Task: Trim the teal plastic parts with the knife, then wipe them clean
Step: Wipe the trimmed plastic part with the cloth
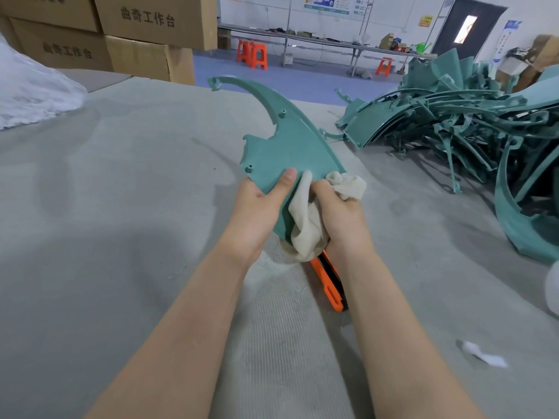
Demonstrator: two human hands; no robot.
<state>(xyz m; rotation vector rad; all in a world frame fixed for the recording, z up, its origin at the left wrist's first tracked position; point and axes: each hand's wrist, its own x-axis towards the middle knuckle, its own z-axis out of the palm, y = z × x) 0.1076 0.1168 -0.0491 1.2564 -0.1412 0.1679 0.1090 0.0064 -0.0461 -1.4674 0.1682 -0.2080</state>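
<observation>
While the left hand (257, 207) grips the teal part (281, 146) by its near edge, tilted up off the table (121, 237) to steady it, the right hand (338, 213) clutches a cloth (305, 225) against its face, wiping. Orange knife (328, 282) lies below, untouched. Untrimmed pile (438, 125) sits right, well apart; nothing in the way.

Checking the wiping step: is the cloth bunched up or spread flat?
Bunched. The cloth is crumpled in the right hand, against the teal part that the left hand holds.
</observation>
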